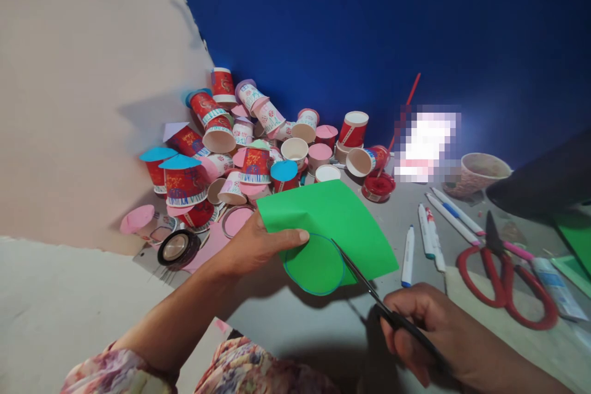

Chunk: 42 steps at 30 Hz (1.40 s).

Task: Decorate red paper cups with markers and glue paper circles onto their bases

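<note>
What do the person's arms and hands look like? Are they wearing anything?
Both hands, left and right, are bare: no gloves, and no rings or watch that I can see. The forearms are bare too. A floral sleeve in pink and cream shows low on the left arm.

Green paper sheet (339,221) with a blue-outlined circle (314,263). Behind the sheet, red patterned cups (184,184) topped with blue and pink discs. Right of it, white markers (408,255), red-handled scissors (505,286). Black scissors (369,288) crossing it. Floral sleeve (249,372) below.
</note>
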### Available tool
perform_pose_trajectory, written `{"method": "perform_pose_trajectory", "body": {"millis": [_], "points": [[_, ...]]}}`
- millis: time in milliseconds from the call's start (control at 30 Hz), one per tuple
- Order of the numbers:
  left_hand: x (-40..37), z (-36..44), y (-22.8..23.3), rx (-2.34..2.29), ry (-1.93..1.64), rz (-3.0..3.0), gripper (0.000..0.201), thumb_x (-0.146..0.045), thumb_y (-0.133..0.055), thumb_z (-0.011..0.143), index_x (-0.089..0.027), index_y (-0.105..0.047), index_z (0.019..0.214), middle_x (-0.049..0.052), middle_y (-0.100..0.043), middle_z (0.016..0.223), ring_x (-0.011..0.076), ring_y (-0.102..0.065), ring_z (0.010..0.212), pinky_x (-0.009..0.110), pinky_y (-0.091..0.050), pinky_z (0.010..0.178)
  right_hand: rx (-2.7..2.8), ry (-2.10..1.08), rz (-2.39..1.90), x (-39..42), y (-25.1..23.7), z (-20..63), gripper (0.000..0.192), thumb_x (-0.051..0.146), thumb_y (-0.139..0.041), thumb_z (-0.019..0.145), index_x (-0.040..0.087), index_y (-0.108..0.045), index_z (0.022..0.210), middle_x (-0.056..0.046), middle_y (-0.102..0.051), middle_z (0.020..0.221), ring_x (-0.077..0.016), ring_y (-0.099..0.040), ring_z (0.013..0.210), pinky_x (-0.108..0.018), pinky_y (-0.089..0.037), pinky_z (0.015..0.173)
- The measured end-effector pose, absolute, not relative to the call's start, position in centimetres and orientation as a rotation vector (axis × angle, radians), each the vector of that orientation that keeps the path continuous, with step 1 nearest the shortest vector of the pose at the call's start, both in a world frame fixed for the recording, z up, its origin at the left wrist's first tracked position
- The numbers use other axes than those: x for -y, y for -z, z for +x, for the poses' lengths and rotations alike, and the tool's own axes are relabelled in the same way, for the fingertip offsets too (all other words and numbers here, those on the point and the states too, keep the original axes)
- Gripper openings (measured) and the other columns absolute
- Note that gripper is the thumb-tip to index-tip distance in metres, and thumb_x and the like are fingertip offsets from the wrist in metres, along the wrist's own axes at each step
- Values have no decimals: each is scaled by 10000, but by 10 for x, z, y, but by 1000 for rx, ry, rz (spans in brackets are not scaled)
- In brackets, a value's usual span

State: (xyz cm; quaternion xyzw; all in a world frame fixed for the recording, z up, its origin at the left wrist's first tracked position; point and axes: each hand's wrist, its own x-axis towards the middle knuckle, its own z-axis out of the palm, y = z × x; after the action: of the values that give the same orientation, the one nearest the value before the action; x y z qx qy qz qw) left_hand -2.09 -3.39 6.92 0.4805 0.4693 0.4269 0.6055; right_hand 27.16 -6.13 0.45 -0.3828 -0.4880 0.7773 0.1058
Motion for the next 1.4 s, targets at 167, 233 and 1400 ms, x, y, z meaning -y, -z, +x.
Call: {"method": "perform_pose_trajectory", "body": {"millis": [167, 233, 1400], "points": [[31, -21, -72, -1022, -949, 1143, 418, -324, -877, 759, -168, -783, 1135, 96, -830, 1118, 306, -781, 1034, 427, -633, 908, 1441, -2287, -1118, 61, -3, 272, 553, 672, -874, 662, 146, -703, 665, 20, -552, 481, -80, -479, 432, -174, -261, 409], [30, -22, -72, -1023, -925, 1155, 431, -330, -874, 765, -166, -779, 1153, 104, -824, 1146, 307, -782, 1036, 427, -636, 907, 1449, -2289, -1133, 61, -3, 273, 557, 679, -867, 677, 145, -711, 681, 17, -558, 490, -84, -498, 440, -172, -275, 412], [15, -24, -99, -938, -593, 1353, 271, -278, -824, 801, -185, -817, 1056, 74, -837, 997, 257, -776, 923, 363, -628, 822, 1496, -2364, -1062, 64, 6, 278, 430, 550, -859, 744, 141, -726, 731, 40, -535, 502, -73, -469, 459, -181, -275, 459]]}}
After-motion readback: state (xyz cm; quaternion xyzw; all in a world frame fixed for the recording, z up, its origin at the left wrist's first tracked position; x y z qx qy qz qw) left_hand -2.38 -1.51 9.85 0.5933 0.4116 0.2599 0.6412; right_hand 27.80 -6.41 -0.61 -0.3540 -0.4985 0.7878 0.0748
